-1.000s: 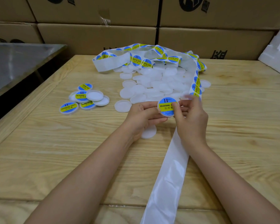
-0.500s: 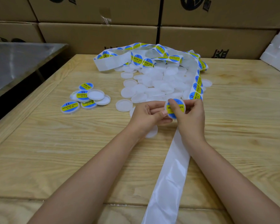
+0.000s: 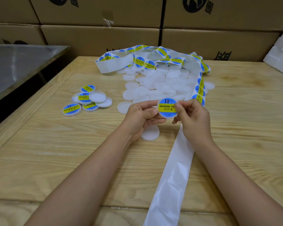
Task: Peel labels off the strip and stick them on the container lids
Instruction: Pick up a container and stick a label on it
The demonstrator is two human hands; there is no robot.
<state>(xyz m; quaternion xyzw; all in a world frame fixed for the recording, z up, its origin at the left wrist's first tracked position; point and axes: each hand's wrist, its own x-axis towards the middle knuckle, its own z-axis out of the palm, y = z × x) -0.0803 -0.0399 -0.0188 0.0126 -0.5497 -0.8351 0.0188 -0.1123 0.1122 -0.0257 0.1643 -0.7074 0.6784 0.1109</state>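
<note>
labelled lid [image 3: 167,108] is pinched between your two hands above the table [image 3: 55,152], on your side of the plain lids [image 3: 162,86]: your left hand [image 3: 141,115] curls on its left edge, your right hand [image 3: 194,119] on its right. the strip [image 3: 171,173] passes under your right hand.

Soft, even light is falling from above, making the table [image 3: 55,160] bright; shadows on it are lying faint and short. The steel bench [image 3: 23,62] at far left is glaring dully, and the near strip [image 3: 170,185] is shining. The far white lids [image 3: 162,85] are washing out. Wide-angle distortion is bending the boxes [image 3: 96,36] and table edges.
</note>
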